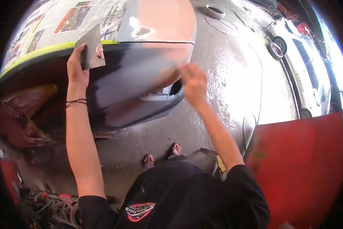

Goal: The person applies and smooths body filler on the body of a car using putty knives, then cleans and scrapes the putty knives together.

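Note:
My left hand (pixel 78 68) grips a flat grey metal plate (pixel 90 53), thumb on its upper left edge. A small lump of pinkish putty (pixel 100 51) sits on the plate near its right side. My right hand (pixel 194 82) is closed at the rear corner of a car body panel (pixel 129 72). Motion smears its fingertips, and whatever they hold is hidden. Dark paint, dull grey patches and pinkish filler cover the panel. Above the seam, the trunk lid (pixel 160 23) shows pink filler and grey. Below my right hand is an open light recess (pixel 174 88).
Newspaper (pixel 72 23) with yellow-green tape (pixel 45 50) masks the upper car. A red panel (pixel 301 168) stands at right. Loose tires (pixel 214 12) and a hose (pixel 261 76) lie on the wet floor (pixel 232 72). A white car (pixel 305 68) stands beyond; metal parts (pixel 57 206) lie lower left.

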`<state>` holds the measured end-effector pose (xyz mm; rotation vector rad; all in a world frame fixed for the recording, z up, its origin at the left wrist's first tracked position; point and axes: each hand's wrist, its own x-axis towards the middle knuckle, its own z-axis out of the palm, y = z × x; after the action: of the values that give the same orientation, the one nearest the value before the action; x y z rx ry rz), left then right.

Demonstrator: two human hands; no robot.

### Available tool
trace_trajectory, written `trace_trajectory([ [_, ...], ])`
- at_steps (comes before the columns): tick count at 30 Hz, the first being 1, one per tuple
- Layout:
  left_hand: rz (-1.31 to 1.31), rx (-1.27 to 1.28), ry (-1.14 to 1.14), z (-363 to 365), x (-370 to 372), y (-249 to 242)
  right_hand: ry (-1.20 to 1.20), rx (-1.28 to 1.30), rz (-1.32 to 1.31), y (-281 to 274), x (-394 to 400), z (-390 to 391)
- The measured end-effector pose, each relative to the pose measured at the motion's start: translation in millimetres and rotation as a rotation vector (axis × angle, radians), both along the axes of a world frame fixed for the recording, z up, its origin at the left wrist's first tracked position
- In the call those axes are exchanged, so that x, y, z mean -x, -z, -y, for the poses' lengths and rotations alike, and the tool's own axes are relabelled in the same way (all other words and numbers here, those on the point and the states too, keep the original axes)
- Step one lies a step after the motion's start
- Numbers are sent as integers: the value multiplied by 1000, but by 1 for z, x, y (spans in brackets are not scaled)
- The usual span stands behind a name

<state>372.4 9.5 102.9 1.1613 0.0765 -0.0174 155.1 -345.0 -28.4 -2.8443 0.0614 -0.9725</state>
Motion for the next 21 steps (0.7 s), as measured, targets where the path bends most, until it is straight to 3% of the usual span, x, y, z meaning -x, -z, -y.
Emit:
trace_trajectory([
  [3, 22, -6, 0, 1, 4, -5, -283, 99, -12, 28, 69, -73],
  [6, 32, 20, 40, -8, -11, 7, -213, -114, -138, 33, 93, -75],
  [9, 45, 50, 114, -10, -17, 6, -163, -665, 21, 55, 69, -20],
  [11, 68, 30, 194, -3, -2, -6, 14, -965, 65, 56, 54, 11],
  [16, 161, 1, 202, 1, 3, -11, -158, -1024, 402, 46, 6, 64],
  [21, 133, -71, 81, 10, 9, -17, -267, -827, 484, 44, -34, 89],
])
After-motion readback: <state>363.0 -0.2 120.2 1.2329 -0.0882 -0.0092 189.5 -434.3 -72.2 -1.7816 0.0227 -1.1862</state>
